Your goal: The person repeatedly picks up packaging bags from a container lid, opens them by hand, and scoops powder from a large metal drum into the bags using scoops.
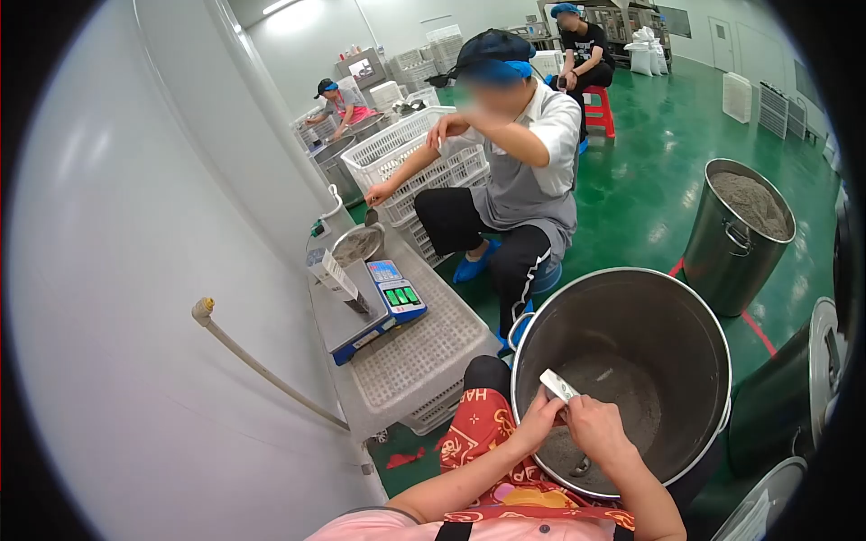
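Observation:
Over the wide steel pot (727, 361), my left hand (538, 422) and my right hand (597, 429) are both closed on a small white carton (559, 386) with print on its side. The carton is tilted, and the fingers hide its lower end. Grey powder (622, 388) covers the pot's bottom thinly. Below my right hand a small shiny metal object (582, 467) shows inside the pot; its kind is hard to make out. My red patterned apron (478, 433) lies across my lap, against the pot.
On a white crate (433, 347), a digital scale (365, 307) bears a tall carton (336, 278). A bowl of powder (359, 245) stands behind it, where a seated co-worker (523, 171) holds a scoop. A powder-filled steel drum (735, 243) stands right. A hose (271, 365) runs along the wall.

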`<state>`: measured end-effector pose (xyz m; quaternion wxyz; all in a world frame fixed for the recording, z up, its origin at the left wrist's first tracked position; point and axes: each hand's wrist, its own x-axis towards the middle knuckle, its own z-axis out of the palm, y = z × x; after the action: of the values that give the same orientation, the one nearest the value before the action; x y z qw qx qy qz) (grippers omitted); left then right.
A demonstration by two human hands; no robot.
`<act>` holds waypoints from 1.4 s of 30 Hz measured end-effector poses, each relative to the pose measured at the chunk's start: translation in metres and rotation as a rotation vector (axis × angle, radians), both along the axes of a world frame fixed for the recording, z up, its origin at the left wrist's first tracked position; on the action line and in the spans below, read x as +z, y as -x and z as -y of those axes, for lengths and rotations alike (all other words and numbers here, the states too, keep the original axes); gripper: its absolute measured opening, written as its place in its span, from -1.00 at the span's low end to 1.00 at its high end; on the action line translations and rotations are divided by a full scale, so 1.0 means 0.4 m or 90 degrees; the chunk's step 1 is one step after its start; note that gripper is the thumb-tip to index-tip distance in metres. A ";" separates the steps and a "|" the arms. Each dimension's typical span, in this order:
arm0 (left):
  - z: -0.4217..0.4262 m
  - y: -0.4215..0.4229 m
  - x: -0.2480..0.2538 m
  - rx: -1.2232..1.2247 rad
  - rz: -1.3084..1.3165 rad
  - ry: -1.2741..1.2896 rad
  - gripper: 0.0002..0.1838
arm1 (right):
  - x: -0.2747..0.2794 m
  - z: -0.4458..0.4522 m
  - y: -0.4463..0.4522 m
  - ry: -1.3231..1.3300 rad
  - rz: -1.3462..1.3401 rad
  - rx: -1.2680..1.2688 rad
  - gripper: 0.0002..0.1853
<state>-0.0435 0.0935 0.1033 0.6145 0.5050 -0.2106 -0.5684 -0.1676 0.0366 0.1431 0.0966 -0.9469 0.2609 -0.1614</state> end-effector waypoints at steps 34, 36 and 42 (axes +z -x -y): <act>0.034 0.039 0.100 -0.118 0.188 0.084 -0.74 | -0.007 -0.014 0.029 -0.636 0.514 -0.220 -0.62; 0.041 0.022 0.108 -0.187 0.308 0.048 -0.75 | -0.010 0.002 0.039 -0.300 0.282 -0.221 -0.66; 0.096 -0.001 0.049 -0.120 0.536 0.046 -0.79 | -0.022 0.033 0.032 -0.067 0.108 -0.251 -0.76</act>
<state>-0.0429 0.0550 0.1227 0.4376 0.6494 -0.5082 -0.3586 -0.1805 0.0234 0.1344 0.1343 -0.8540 0.4404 -0.2422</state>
